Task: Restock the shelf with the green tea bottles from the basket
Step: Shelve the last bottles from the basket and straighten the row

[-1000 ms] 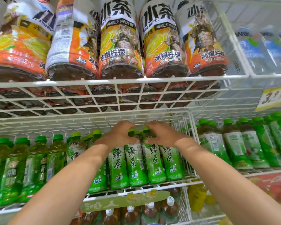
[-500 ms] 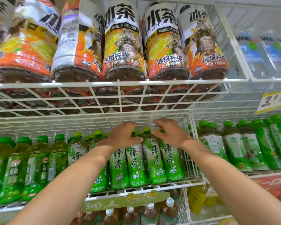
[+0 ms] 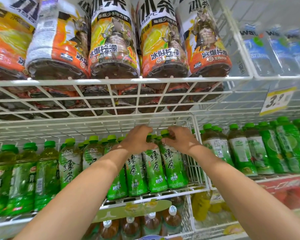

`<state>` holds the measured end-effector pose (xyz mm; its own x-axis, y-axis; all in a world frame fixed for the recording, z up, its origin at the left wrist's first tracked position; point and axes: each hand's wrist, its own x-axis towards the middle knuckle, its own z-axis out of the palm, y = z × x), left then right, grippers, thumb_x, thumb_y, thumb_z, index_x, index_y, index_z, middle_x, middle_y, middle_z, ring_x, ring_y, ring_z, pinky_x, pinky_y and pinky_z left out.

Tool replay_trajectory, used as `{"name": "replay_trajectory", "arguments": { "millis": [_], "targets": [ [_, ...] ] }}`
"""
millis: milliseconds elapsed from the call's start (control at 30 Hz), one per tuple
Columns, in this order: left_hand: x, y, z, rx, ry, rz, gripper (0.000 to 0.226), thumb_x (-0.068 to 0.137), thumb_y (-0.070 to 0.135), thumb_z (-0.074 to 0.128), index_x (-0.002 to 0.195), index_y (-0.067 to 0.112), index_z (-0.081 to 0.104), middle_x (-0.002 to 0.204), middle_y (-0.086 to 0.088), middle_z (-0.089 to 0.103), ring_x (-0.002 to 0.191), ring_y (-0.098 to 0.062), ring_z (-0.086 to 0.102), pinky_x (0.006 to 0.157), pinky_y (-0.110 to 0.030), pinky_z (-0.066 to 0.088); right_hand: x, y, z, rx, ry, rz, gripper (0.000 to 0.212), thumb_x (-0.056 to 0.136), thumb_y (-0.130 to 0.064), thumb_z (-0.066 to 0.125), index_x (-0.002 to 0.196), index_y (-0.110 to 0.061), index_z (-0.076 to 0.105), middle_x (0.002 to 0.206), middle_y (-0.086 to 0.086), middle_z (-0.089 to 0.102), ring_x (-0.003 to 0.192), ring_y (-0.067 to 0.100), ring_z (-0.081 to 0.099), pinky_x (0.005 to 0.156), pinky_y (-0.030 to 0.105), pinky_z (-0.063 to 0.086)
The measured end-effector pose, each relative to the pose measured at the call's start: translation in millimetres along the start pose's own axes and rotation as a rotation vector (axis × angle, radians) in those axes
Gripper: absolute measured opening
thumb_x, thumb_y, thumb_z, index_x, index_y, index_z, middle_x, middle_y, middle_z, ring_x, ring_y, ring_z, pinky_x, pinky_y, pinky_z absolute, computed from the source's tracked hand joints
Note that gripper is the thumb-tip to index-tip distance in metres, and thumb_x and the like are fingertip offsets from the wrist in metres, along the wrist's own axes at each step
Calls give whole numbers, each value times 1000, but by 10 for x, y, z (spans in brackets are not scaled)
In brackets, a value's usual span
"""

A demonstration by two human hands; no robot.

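White wire shelving fills the view, seen from below and close up. The upper wire shelf (image 3: 111, 94) carries large iced tea bottles (image 3: 164, 42) with orange, white and yellow labels; their caps are cut off by the top edge, and more of their bases show dimly through the grid behind. To the upper right, water bottles (image 3: 260, 54) with blue labels sit behind glare and are too blurred to read. A yellow price tag (image 3: 277, 99) hangs at the right, its digits partly smeared.

On the middle shelf (image 3: 156, 193) stands a row of green tea bottles (image 3: 173, 165) with green caps and white-green labels, upright and packed side by side against a wire divider (image 3: 196, 163). The left hand (image 3: 137, 141) curls over the necks of the bottles in the middle of that row, hiding their caps; its fingers are clenched down on the tops, though which bottle it grips cannot be told. The right hand (image 3: 178, 139) is closed around the neck of the rightmost green tea bottle, just under its cap, thumb in front. Both forearms cover parts of the labels below.

Further left are darker green bottles (image 3: 24, 175) of another brand, blurred at the edge. Right of the divider stand more green-capped bottles (image 3: 241, 151). Underneath, brown tea bottles (image 3: 170, 220) with white caps are half hidden by a green strip (image 3: 128, 210). The basket is not in view.
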<state>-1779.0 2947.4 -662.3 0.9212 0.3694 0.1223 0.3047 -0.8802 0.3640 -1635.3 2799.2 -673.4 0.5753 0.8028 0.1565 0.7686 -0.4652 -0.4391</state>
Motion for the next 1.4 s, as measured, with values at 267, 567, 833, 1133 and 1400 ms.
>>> {"name": "replay_trajectory", "arguments": {
  "millis": [267,567,833,1133,1400],
  "targets": [
    [-123,19,-38,58,-6,49,69,92,46,67,150,15,46,148,-7,48,137,-26,44,107,-38,39,-81,-56,0,-12,6,27,49,95,-45,67,126,-8,64,117,10,69,110,28,63,95,40,52],
    [-853,-777,-604,205,21,-48,65,97,58,49,152,23,40,159,-1,37,146,-24,36,119,-46,33,-168,-592,53,-208,89,-109,64,104,-46,50,156,-13,34,161,12,35,140,33,45,111,46,43],
    [-1457,-1646,-988,287,-6,-298,69,93,57,60,149,20,46,156,-6,43,141,-27,44,115,-40,39,40,-1563,629,-279,-93,-372,70,101,-55,50,156,-14,33,164,8,28,147,29,35,116,48,38],
    [-1373,-1720,-892,128,5,-302,84,89,34,74,157,14,29,161,-9,31,146,-29,36,119,-38,31,353,-1932,901,-281,-217,-394,82,93,-64,56,156,-15,35,159,11,37,139,29,46,109,47,45],
    [-1351,-1878,-923,55,-37,-249,88,88,35,76,159,14,27,164,-9,27,148,-26,30,121,-37,26,390,-2008,943,-283,-196,-378,81,89,-64,63,149,-13,45,146,11,52,127,30,54,100,47,50]
  ]
}}
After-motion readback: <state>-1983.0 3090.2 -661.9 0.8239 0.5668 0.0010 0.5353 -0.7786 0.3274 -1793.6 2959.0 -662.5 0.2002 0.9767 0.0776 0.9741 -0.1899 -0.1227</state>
